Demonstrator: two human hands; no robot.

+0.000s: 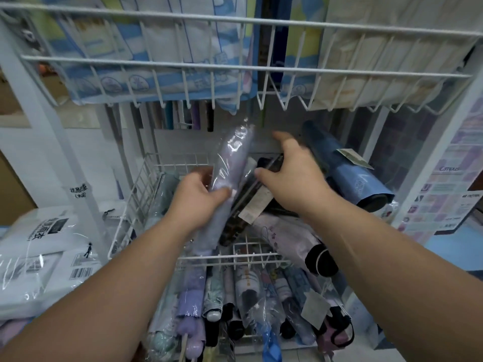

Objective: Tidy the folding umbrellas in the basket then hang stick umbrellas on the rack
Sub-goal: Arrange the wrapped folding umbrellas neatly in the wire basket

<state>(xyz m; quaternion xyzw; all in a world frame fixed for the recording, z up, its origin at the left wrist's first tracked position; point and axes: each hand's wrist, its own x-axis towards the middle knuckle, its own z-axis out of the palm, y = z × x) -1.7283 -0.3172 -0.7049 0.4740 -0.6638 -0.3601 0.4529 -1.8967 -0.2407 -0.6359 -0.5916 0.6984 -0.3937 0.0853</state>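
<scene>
A white wire basket (136, 189) holds several folding umbrellas. My left hand (194, 197) grips a lilac folding umbrella (232, 158) in a clear plastic sleeve, tilted up toward the back. My right hand (292, 176) holds a black folding umbrella (245, 205) with a paper tag, lying right beside the lilac one. A blue folding umbrella (347, 168) leans at the basket's right. A pale pink one with a black end (292, 231) lies at the front right.
A lower wire basket (235, 257) holds several more folding umbrellas standing on end. Above hangs a white wire shelf (235, 66) with packaged goods. Plastic-wrapped white packs (44, 252) lie at the left. A poster panel (444, 184) stands at the right.
</scene>
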